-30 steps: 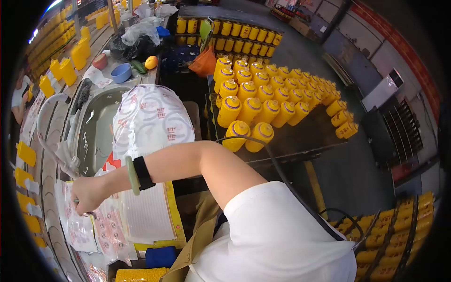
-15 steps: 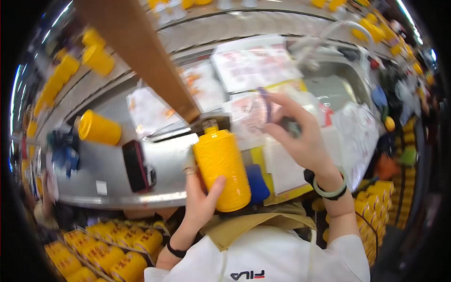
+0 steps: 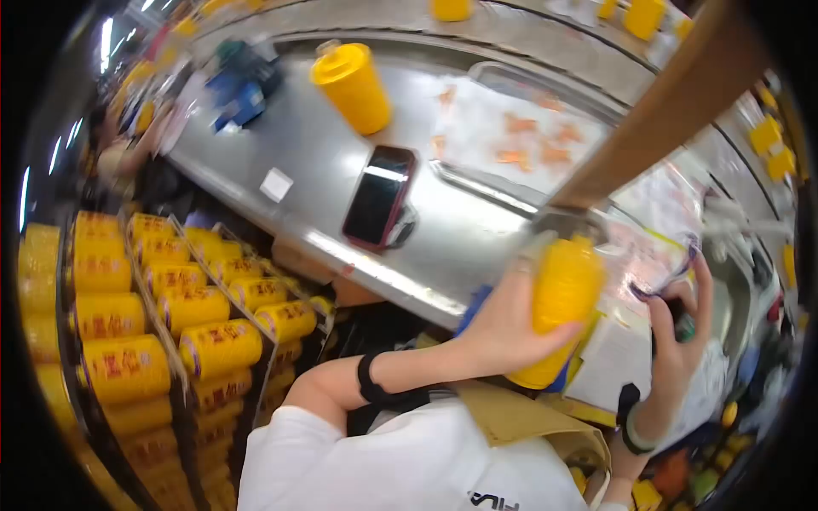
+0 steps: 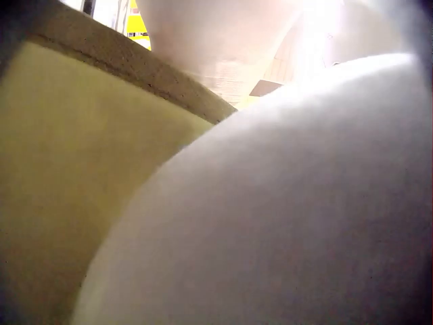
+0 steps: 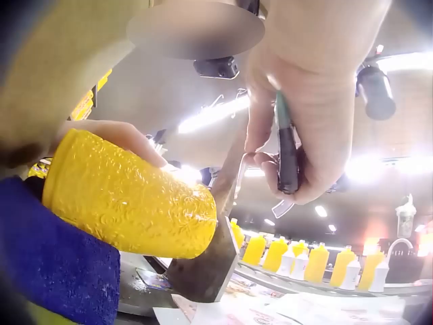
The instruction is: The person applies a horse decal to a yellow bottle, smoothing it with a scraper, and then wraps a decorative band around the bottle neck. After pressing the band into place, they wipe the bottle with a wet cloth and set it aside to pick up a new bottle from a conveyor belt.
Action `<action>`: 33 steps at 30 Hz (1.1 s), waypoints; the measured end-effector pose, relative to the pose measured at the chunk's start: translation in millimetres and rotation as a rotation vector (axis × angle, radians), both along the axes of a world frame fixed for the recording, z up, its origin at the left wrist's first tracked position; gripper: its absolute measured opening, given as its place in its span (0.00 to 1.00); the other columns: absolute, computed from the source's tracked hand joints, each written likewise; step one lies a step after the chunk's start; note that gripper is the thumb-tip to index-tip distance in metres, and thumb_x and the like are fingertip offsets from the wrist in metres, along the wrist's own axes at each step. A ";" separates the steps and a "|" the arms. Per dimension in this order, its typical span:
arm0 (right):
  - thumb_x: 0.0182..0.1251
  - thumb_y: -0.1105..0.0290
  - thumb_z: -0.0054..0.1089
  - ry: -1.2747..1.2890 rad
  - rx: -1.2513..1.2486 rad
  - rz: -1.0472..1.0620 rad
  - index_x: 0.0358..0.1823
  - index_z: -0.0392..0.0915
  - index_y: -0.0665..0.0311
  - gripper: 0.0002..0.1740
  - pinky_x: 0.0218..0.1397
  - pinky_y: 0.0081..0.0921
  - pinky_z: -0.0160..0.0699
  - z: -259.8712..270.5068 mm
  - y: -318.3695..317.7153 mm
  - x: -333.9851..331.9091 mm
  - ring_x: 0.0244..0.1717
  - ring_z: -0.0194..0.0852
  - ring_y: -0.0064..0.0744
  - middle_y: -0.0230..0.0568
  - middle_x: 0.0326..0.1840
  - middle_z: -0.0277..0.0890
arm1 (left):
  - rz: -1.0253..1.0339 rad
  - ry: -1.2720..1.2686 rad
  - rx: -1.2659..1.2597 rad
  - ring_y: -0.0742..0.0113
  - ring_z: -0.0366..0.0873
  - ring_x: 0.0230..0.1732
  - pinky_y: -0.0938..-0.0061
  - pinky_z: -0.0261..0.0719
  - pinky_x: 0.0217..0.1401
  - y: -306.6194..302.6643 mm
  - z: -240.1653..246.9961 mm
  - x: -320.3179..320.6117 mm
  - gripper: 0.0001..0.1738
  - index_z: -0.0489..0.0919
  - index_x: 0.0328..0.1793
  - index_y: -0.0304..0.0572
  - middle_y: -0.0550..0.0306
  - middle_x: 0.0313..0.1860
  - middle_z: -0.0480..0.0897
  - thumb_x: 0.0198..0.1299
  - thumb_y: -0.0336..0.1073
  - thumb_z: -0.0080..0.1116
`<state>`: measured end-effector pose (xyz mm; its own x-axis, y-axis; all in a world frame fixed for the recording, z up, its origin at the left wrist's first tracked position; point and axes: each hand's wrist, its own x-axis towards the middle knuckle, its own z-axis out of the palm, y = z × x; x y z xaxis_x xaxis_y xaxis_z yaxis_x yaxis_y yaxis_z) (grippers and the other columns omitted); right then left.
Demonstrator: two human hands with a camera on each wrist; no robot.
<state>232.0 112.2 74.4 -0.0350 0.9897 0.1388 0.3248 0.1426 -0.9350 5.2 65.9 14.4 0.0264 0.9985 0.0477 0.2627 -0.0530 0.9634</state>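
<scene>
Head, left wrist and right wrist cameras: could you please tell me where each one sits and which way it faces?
Head: worn on the head, looking down at the steel counter; shows both forearms, a white shirt, the left-hand grip round a yellow bottle, and the right-hand grip.
Left wrist: on the left wrist, blocked by blurred pale surfaces; no hand can be made out.
Right wrist: below the right-hand grip, looking up at it pinching a dark pen-like tool.
Shared: head and right wrist both show the yellow bottle.
</scene>
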 end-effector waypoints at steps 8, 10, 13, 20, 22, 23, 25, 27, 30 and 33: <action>0.72 0.80 0.58 0.059 -0.102 0.006 0.83 0.59 0.70 0.38 0.49 0.16 0.61 -1.4 0.4 0.8 0.41 0.63 0.18 0.30 0.39 0.70 | 0.051 -0.002 -0.063 0.31 0.61 0.78 0.54 0.61 0.83 -0.5 -0.8 8.8 0.57 0.55 0.82 0.25 0.27 0.74 0.63 0.54 0.45 0.75; 0.73 0.79 0.58 0.054 -0.103 0.014 0.83 0.59 0.70 0.38 0.45 0.16 0.60 -3.9 1.8 -0.1 0.39 0.62 0.17 0.31 0.39 0.70 | 0.053 0.005 -0.048 0.31 0.61 0.77 0.54 0.61 0.83 0.9 3.6 8.2 0.56 0.56 0.82 0.25 0.27 0.73 0.63 0.54 0.45 0.75; 0.76 0.79 0.55 0.041 -0.075 0.045 0.83 0.58 0.71 0.36 0.45 0.15 0.61 -7.2 1.2 1.1 0.38 0.62 0.17 0.30 0.40 0.68 | 0.063 0.051 -0.032 0.32 0.62 0.77 0.54 0.62 0.82 1.0 -0.3 9.2 0.55 0.56 0.81 0.25 0.28 0.73 0.63 0.55 0.45 0.75; 0.77 0.78 0.55 0.011 -0.058 0.079 0.83 0.57 0.72 0.35 0.46 0.15 0.62 -1.2 3.9 -1.6 0.38 0.63 0.17 0.31 0.40 0.70 | 0.062 -0.044 -0.067 0.33 0.62 0.79 0.56 0.62 0.83 2.3 -2.9 8.8 0.55 0.54 0.82 0.24 0.26 0.75 0.62 0.59 0.46 0.73; 0.78 0.76 0.55 0.014 -0.107 0.068 0.83 0.57 0.72 0.36 0.46 0.15 0.62 -0.5 4.2 -2.5 0.39 0.63 0.17 0.31 0.40 0.70 | 0.047 -0.061 -0.081 0.33 0.62 0.79 0.56 0.62 0.83 3.5 -2.8 6.4 0.55 0.53 0.83 0.24 0.26 0.76 0.62 0.60 0.46 0.73; 0.78 0.76 0.55 0.010 -0.109 0.065 0.83 0.57 0.72 0.36 0.46 0.15 0.62 0.6 4.7 -3.7 0.39 0.63 0.17 0.31 0.40 0.70 | 0.032 -0.074 -0.093 0.33 0.62 0.80 0.56 0.61 0.83 3.5 -2.7 5.2 0.55 0.53 0.83 0.25 0.25 0.77 0.62 0.60 0.46 0.73; 0.78 0.74 0.56 0.016 -0.139 0.094 0.84 0.56 0.72 0.36 0.46 0.16 0.63 2.3 6.0 -5.5 0.39 0.64 0.17 0.32 0.42 0.72 | 0.035 -0.089 -0.104 0.33 0.62 0.80 0.56 0.62 0.83 2.9 -1.3 4.8 0.55 0.53 0.83 0.25 0.26 0.76 0.62 0.60 0.46 0.72; 0.78 0.74 0.57 0.013 -0.127 0.107 0.84 0.56 0.72 0.36 0.47 0.16 0.63 -2.0 8.3 -2.0 0.39 0.64 0.17 0.32 0.42 0.73 | 0.041 -0.098 -0.112 0.34 0.62 0.79 0.56 0.62 0.83 4.2 -2.4 5.3 0.54 0.53 0.84 0.26 0.27 0.76 0.62 0.61 0.46 0.72; 0.78 0.74 0.56 0.014 -0.114 0.112 0.83 0.57 0.72 0.36 0.47 0.16 0.64 -3.7 10.9 -4.4 0.39 0.64 0.17 0.33 0.43 0.74 | 0.053 -0.090 -0.073 0.34 0.62 0.79 0.56 0.62 0.82 4.6 -5.8 6.6 0.54 0.54 0.84 0.27 0.28 0.76 0.63 0.61 0.46 0.72; 0.78 0.75 0.56 0.032 -0.116 0.107 0.83 0.57 0.72 0.35 0.47 0.16 0.64 -4.1 13.1 -6.6 0.39 0.65 0.17 0.33 0.43 0.75 | 0.068 -0.102 0.005 0.34 0.62 0.79 0.56 0.61 0.82 4.6 -7.1 6.4 0.54 0.54 0.84 0.28 0.28 0.76 0.63 0.60 0.46 0.73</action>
